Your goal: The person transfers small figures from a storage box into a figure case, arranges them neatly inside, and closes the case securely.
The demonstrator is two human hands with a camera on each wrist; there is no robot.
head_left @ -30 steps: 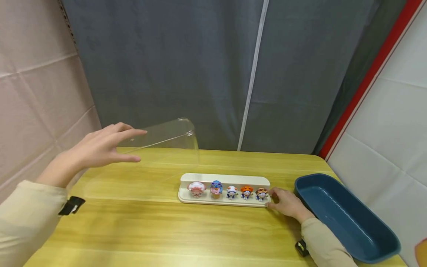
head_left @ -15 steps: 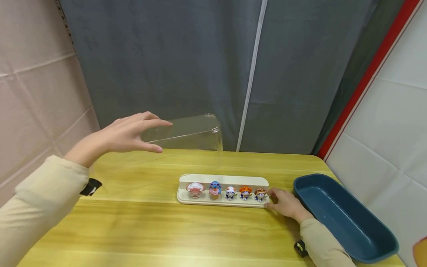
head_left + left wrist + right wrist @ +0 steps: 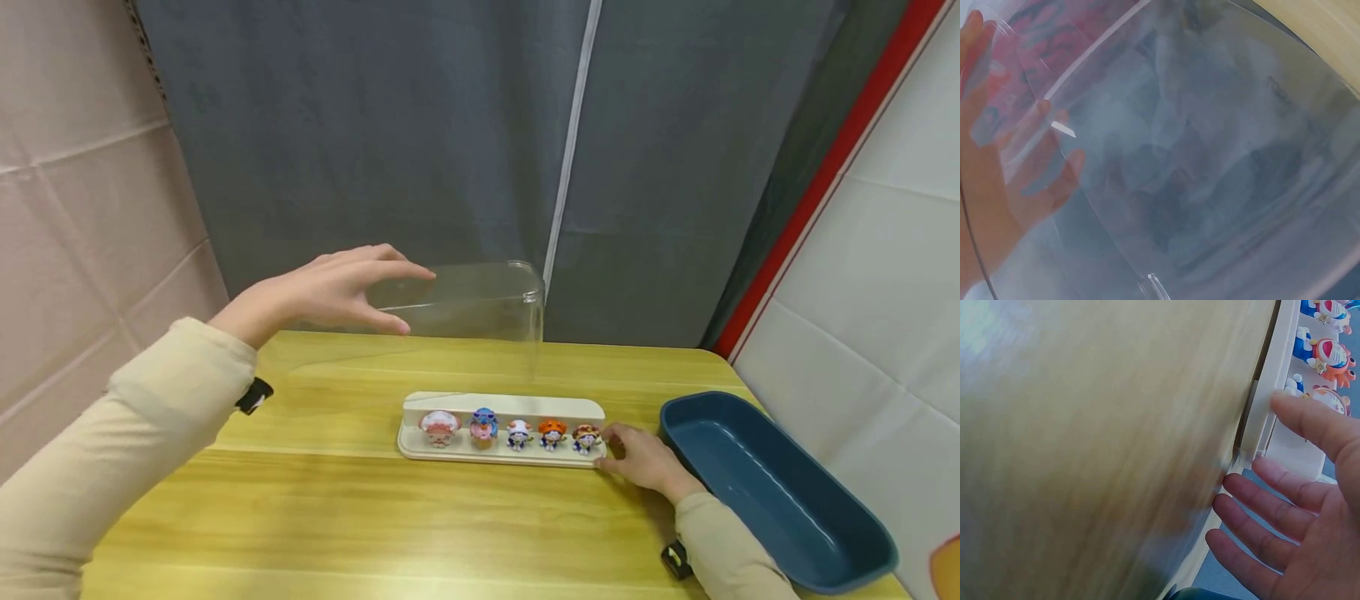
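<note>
In the head view my left hand (image 3: 333,292) holds a clear plastic cover (image 3: 487,321) in the air, thumb and fingers spread over its sides. Through the clear wall, the left wrist view shows the fingers (image 3: 1054,181). Below and to the right of it, a white display base (image 3: 577,408) lies on the table with several small figurines (image 3: 517,434) in a row. At the base's right end my right hand (image 3: 645,458) holds the corner. The right wrist view has its thumb (image 3: 1304,419) on the base's edge and the index fingertip close by the corner.
A dark blue tray (image 3: 825,546) stands right of my right hand, along the table's right side. The wooden table (image 3: 375,517) ends at a grey curtain (image 3: 390,150) behind. Pale walls flank both sides.
My left hand has carried the clear cover to the right, from the left of the display base to above and behind its left part. My right hand has stayed at the base's right end.
</note>
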